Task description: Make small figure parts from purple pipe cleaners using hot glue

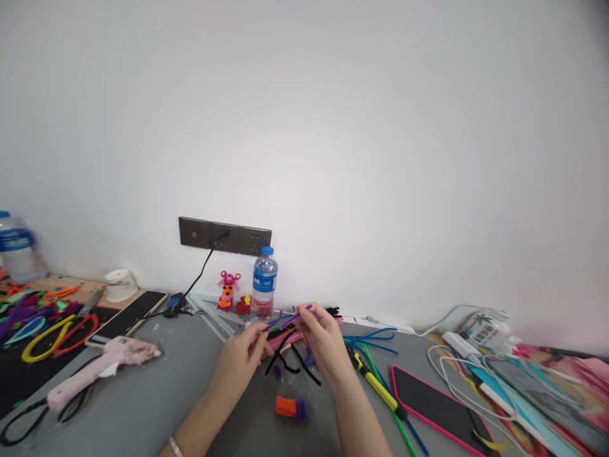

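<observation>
A thin purple pipe cleaner (287, 318) stretches between my two hands over the grey table. My left hand (243, 352) pinches its left end, and my right hand (320, 336) pinches it near the other end. Behind and below the hands lies a bunch of pipe cleaners, with black (304, 367) and pink ones showing; the hands hide part of it. Closer to me on the table sits a small orange and purple fuzzy piece (289, 408). A little purple bit (278, 372) lies just beyond it.
At left are a pink glue gun (102, 368), a phone (126, 317) and a pile of coloured pipe cleaners (42, 317). A water bottle (264, 285) and a fuzzy figure (227, 292) stand by the wall. A yellow utility knife (378, 387), red-edged phone (440, 409) and white cables (457, 368) lie right.
</observation>
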A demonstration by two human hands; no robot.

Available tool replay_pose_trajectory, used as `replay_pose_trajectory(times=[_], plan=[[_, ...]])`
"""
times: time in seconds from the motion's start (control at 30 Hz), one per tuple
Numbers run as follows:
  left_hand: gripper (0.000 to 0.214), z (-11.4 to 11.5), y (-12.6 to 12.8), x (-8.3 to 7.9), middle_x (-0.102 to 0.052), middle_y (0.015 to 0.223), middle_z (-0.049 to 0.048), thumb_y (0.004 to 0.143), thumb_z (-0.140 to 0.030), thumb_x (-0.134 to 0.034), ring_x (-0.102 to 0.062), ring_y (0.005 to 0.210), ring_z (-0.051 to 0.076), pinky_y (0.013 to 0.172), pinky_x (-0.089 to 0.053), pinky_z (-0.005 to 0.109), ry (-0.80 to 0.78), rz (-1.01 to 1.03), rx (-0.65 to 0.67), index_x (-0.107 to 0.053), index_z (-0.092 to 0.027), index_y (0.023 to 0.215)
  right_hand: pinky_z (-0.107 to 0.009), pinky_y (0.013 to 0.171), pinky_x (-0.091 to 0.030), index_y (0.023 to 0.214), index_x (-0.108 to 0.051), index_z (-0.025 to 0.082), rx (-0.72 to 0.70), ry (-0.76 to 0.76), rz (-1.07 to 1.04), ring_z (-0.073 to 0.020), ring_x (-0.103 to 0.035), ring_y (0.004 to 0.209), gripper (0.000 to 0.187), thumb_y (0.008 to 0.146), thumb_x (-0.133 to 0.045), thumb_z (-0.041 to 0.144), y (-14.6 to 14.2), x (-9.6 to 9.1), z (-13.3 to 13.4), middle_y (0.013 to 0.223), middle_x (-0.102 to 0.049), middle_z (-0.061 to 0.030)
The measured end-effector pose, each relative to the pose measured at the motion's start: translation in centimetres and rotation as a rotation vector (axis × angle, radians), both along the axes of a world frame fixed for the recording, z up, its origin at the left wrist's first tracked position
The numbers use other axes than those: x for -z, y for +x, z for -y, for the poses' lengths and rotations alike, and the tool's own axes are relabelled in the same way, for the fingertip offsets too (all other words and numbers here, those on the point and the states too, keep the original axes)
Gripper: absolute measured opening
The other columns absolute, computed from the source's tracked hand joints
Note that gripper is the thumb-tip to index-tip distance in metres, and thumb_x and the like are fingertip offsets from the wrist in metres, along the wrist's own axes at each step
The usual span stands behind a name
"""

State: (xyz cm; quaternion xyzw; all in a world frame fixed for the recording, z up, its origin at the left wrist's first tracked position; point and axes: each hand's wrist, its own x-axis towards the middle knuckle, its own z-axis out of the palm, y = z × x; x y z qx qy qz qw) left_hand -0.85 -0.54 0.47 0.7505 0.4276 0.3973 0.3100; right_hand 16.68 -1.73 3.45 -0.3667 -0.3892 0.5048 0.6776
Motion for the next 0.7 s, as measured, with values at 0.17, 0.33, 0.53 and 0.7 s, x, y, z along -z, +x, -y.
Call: replay_pose_trajectory(times=[0.17,0.33,0.53,0.7], plan=[[0.024,-0.5,-0.3,0.1,-0.075,0.073,0.0036,0.093,-0.040,-0.041,-0.068,0.062,0.019,0.062,-0.051,0.027,-0.050,0.194,-0.064,-0.055,-0.022,0.091,-0.023,0.053,-0.039,0.080,-0.066,0.016,-0.082,-0.101,0.214,-0.0114,-0.052,0.054,0.035,0.066,-0.079,0.046,1.2,0.8,-0.3,0.066,-0.062,0.0009],[0.024,-1.3,-0.6,0.6,-0.075,0.090,0.0071,0.091,-0.042,-0.046,-0.070,0.084,0.024,0.077,-0.053,0.032,-0.081,0.294,-0.085,-0.059,-0.021,0.091,-0.024,0.048,-0.038,0.078,-0.063,0.016,-0.072,-0.162,0.354,-0.0149,-0.057,0.050,0.041,0.061,-0.078,0.051,0.2,2.8,-1.1,0.057,-0.062,0.0007],[0.025,-1.8,-0.8,1.3,-0.071,0.094,0.0086,0.089,-0.038,-0.050,-0.067,0.084,0.023,0.068,-0.053,0.028,-0.004,0.279,-0.132,-0.065,-0.019,0.094,-0.029,0.052,-0.046,0.072,-0.059,0.019,-0.083,-0.156,0.376,-0.0193,-0.061,0.056,0.032,0.061,-0.078,0.042,-1.7,4.1,-1.8,0.056,-0.062,0.0003],[0.024,-2.1,-1.0,1.4,-0.065,0.093,0.0085,0.086,-0.034,-0.054,-0.064,0.083,0.022,0.059,-0.049,0.024,0.082,0.271,-0.153,-0.071,-0.017,0.090,-0.030,0.058,-0.047,0.089,-0.065,0.018,0.037,-0.008,0.517,-0.0198,-0.061,0.066,0.022,0.073,-0.066,0.031,-2.0,4.0,-1.7,0.084,-0.066,-0.0061]])
